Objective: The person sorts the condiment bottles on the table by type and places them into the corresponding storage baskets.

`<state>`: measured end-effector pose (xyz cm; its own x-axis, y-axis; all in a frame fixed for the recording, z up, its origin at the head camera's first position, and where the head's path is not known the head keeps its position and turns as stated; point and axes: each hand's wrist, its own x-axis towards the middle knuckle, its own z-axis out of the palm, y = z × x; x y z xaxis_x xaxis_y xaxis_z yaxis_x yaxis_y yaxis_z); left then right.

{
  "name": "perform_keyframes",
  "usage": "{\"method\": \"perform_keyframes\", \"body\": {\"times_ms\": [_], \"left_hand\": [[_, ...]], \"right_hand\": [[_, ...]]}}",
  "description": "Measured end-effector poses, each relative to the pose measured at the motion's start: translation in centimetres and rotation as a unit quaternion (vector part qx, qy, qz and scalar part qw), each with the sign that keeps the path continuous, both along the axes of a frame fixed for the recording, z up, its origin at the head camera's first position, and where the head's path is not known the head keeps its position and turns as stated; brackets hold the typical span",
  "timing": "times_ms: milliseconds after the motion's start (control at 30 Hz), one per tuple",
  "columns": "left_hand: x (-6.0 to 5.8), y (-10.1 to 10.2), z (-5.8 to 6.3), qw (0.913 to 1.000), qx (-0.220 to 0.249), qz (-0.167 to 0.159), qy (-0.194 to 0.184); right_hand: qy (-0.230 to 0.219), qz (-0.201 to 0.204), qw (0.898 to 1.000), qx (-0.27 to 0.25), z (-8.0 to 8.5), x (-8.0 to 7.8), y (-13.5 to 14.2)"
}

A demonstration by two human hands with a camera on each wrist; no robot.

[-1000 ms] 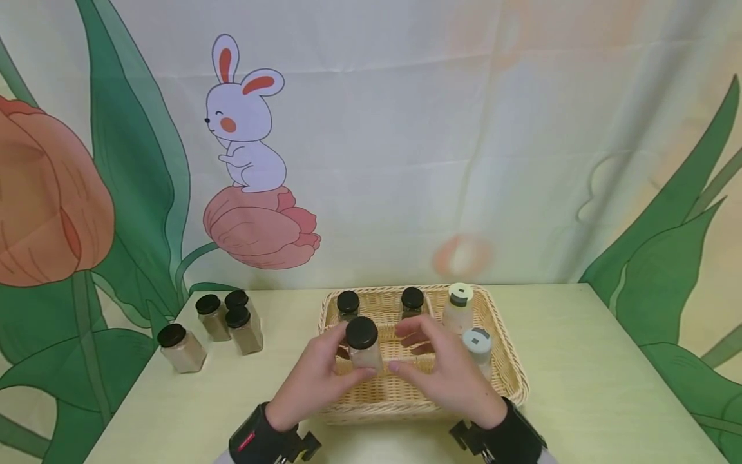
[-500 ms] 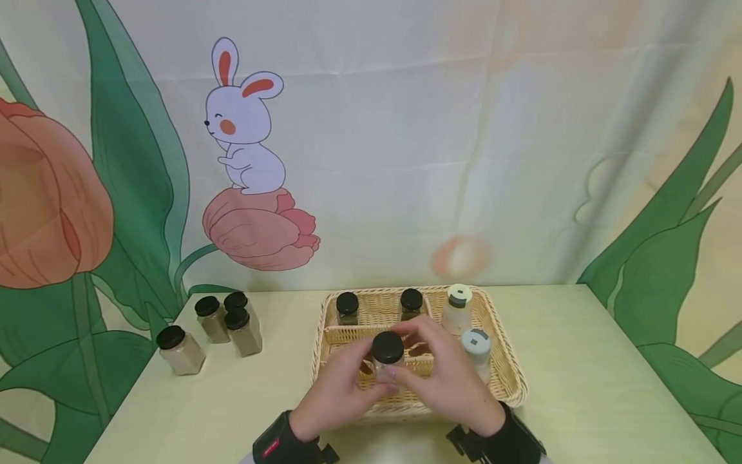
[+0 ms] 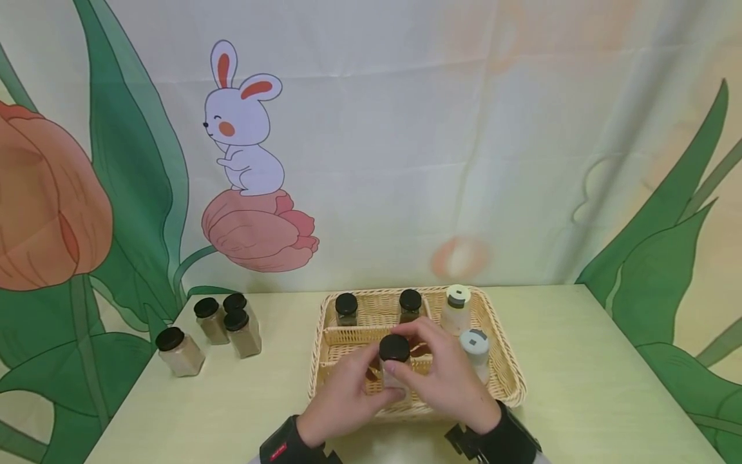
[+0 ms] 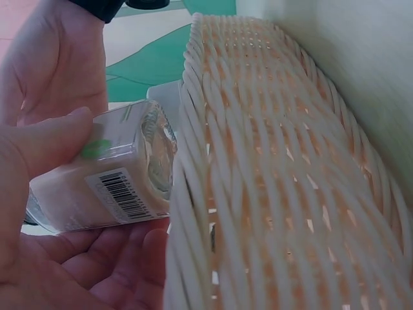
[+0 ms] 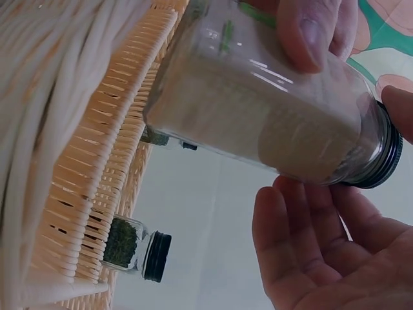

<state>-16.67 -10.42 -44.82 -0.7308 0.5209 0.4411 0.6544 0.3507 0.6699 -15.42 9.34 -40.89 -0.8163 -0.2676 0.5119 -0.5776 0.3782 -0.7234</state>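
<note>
A square glass spice jar (image 3: 395, 351) with a black lid and beige powder stands nearly upright over the front of a wicker basket (image 3: 513, 361). My left hand (image 3: 348, 394) grips its lower body, thumb across the near side. In the left wrist view, the jar (image 4: 110, 187) shows a barcode label, and its base is close to the basket's rim. My right hand (image 3: 449, 374) holds the jar's top, thumb and fingers around the lid and neck. The right wrist view shows the powder inside the jar (image 5: 258, 110) and my right fingers (image 5: 300, 232) by its shoulder.
Divided inside, the basket has two black-lidded jars (image 3: 346, 309) in its back row, one holding dark green flakes (image 5: 120, 242). Two white-capped bottles (image 3: 475, 351) occupy its right side. Several black-lidded jars (image 3: 243, 332) stand on the table at left. A printed curtain (image 3: 371, 161) hangs behind.
My left hand has carried the jar rightward and slightly down, to my right hand. My right fingers, apart from it a second ago, have taken hold of the top.
</note>
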Motion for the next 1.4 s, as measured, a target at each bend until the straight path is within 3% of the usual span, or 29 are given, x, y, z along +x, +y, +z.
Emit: {"method": "perform_keyframes", "body": {"times_ms": [367,1100,1400], "left_hand": [[0.00,-0.07,-0.02,0.9997,-0.007,0.013,-0.020],[0.07,0.03,0.19,0.9986,-0.009,0.021,-0.047],[-0.02,0.05,0.02,0.9988,-0.012,0.023,-0.041]], "right_hand": [[-0.035,-0.011,0.999,-0.008,0.02,-0.18,-0.06],[0.006,-0.008,1.000,-0.020,-0.25,-0.49,-0.25],[0.016,-0.005,0.999,-0.030,-0.09,-0.43,-0.13]]}}
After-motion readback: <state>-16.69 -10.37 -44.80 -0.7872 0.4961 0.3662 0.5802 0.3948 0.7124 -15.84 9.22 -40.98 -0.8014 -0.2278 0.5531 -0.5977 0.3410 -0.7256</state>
